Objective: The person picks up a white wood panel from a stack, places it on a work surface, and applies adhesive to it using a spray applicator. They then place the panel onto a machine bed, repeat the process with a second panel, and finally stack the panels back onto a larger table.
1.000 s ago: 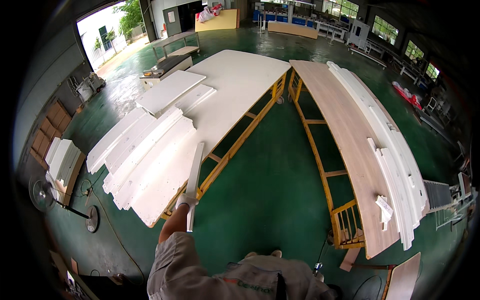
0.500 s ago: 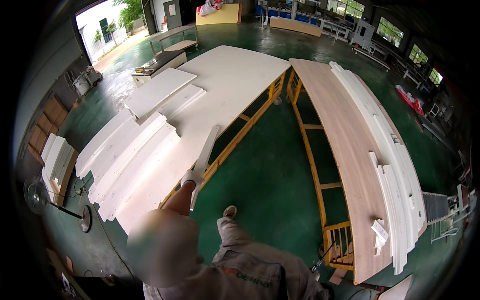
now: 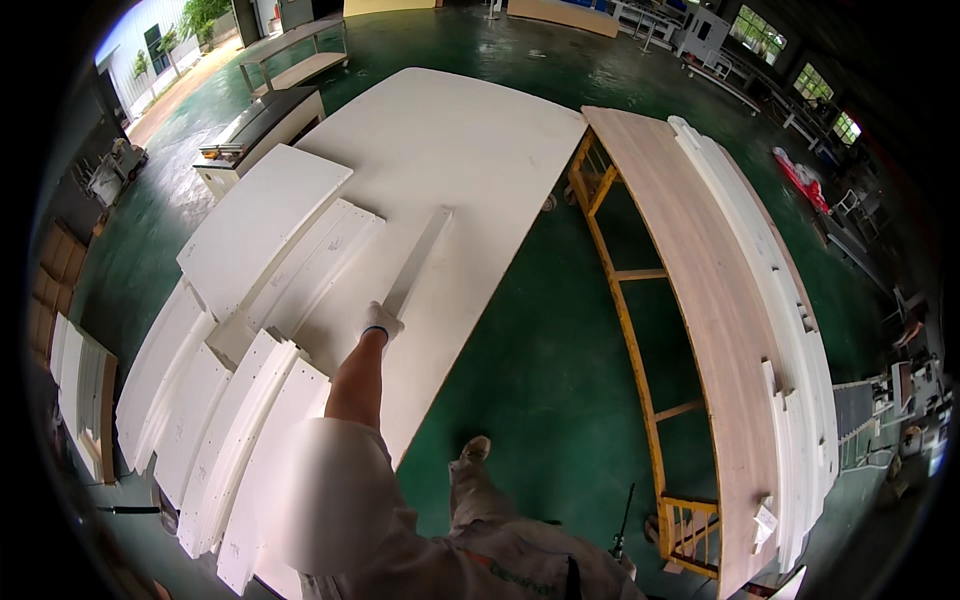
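My left hand (image 3: 382, 321), in a white glove, reaches forward over the large white-topped table (image 3: 500, 140). Its fingers are closed round the near end of a long narrow white board (image 3: 418, 262), which points away over the tabletop. To the left of this hand lie several white panels (image 3: 265, 225) with small holes along their edges, overlapping in rows. A dark tool with a thin upright rod (image 3: 625, 520) shows low at my right side. My right hand cannot be made out there.
Right of a green floor aisle (image 3: 540, 400) stands a wood-topped table (image 3: 690, 230) on a yellow frame (image 3: 632, 350). Long white boards (image 3: 760, 270) lie along its far side. More panels (image 3: 80, 390) are stacked at far left. A bench (image 3: 260, 130) stands beyond the white-topped table.
My left hand has swung the narrow board from the table's aisle-side edge inward over the white top. The view has shifted closer to the white-topped table.
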Action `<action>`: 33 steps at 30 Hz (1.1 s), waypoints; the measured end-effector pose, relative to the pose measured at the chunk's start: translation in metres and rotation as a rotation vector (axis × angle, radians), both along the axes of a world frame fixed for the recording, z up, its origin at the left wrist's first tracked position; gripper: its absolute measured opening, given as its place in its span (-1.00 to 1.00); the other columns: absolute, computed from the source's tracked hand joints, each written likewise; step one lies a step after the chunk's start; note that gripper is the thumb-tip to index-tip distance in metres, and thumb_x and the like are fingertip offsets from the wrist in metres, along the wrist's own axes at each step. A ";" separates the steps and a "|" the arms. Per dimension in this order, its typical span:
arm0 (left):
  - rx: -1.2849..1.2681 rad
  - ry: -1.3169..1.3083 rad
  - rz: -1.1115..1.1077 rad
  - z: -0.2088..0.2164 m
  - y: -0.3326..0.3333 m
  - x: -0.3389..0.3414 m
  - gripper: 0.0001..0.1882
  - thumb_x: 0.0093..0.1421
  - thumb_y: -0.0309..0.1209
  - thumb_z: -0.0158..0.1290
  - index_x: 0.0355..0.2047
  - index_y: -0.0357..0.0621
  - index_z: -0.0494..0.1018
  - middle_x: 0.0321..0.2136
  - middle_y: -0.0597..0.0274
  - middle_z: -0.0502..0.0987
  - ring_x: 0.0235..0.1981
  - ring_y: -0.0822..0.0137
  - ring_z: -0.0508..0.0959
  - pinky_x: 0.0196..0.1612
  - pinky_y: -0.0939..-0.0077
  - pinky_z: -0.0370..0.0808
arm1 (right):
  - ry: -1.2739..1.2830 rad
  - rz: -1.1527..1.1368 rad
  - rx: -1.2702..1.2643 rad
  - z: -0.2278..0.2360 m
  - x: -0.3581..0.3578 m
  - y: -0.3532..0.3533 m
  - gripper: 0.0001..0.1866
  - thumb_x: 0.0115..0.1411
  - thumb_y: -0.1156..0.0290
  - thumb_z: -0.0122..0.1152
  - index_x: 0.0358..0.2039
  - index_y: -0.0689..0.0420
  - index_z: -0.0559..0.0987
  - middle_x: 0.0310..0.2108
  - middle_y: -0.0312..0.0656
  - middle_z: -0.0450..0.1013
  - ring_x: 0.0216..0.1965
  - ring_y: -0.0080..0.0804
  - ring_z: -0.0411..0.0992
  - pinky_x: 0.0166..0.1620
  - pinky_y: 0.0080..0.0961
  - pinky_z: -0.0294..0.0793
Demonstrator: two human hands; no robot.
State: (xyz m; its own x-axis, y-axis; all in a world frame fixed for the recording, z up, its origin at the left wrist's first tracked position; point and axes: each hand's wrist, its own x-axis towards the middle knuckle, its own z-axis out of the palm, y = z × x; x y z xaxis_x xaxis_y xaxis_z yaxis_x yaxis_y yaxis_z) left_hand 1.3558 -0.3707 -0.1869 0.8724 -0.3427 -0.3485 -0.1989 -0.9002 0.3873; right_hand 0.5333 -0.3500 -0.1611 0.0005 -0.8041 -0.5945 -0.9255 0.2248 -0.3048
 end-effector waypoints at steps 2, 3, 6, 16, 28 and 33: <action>0.051 -0.034 -0.037 0.006 -0.028 0.031 -0.38 -0.03 -0.30 0.34 0.06 -0.26 0.51 -0.01 -0.17 0.66 0.06 -0.09 0.66 0.11 0.13 0.61 | -0.065 0.048 -0.098 -0.005 -0.017 0.012 -0.66 0.36 0.15 0.25 -0.06 0.16 0.66 -0.25 -0.10 0.65 -0.19 -0.16 0.62 -0.08 -0.31 0.55; 0.072 -0.004 -0.069 0.030 -0.041 0.040 -0.36 -0.03 -0.27 0.35 0.08 -0.25 0.51 -0.01 -0.16 0.66 0.06 -0.09 0.66 0.11 0.14 0.61 | -0.044 -0.013 -0.059 -0.010 -0.026 0.014 -0.65 0.34 0.13 0.28 -0.09 0.17 0.66 -0.26 -0.08 0.65 -0.21 -0.16 0.63 -0.09 -0.31 0.56; 0.232 -0.027 -0.136 0.025 -0.049 0.089 -0.28 -0.06 -0.25 0.37 0.14 -0.21 0.47 0.03 -0.12 0.65 0.10 -0.05 0.64 0.14 0.15 0.60 | 0.093 -0.062 -0.041 -0.005 -0.019 0.027 -0.58 0.19 0.04 0.43 -0.27 0.19 0.68 -0.37 -0.02 0.64 -0.31 -0.14 0.63 -0.20 -0.24 0.58; -0.237 -0.395 -0.695 -0.124 0.012 -0.183 -0.30 0.08 -0.36 0.25 0.26 -0.18 0.35 0.34 -0.18 0.32 0.37 -0.26 0.25 0.43 -0.21 0.17 | 0.130 -0.432 -0.059 0.036 0.070 0.091 -0.55 0.23 -0.03 0.33 -0.04 0.05 0.69 -0.26 0.02 0.65 -0.17 0.09 0.62 -0.08 -0.05 0.58; 0.306 0.479 -1.906 -0.109 -0.073 -0.609 -0.29 0.18 -0.08 0.24 0.25 -0.25 0.47 0.20 -0.09 0.57 0.20 0.06 0.60 0.28 0.26 0.49 | -0.172 -1.476 -0.166 -0.084 -0.002 0.303 -0.64 0.19 0.09 0.37 -0.31 0.18 0.68 -0.48 -0.15 0.60 -0.40 -0.43 0.53 -0.22 -0.29 0.51; 0.797 -0.027 -1.757 -0.097 -0.133 -0.640 -0.32 0.10 -0.10 0.27 0.18 -0.24 0.55 0.21 -0.16 0.55 0.22 -0.07 0.57 0.27 0.19 0.51 | -0.166 -1.882 -0.322 -0.065 -0.013 0.337 -0.64 0.22 0.13 0.30 -0.43 0.23 0.62 -0.62 -0.18 0.49 -0.54 -0.39 0.44 -0.35 -0.25 0.46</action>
State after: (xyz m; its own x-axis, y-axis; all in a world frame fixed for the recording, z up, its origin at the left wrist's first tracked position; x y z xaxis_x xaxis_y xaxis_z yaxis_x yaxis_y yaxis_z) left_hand 0.7159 -0.5038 -0.2840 -0.2129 -0.5020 -0.8382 -0.9385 0.3438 0.0325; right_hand 0.5207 -0.0134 -0.2256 -0.8416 0.1021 -0.5304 0.4480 0.6805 -0.5799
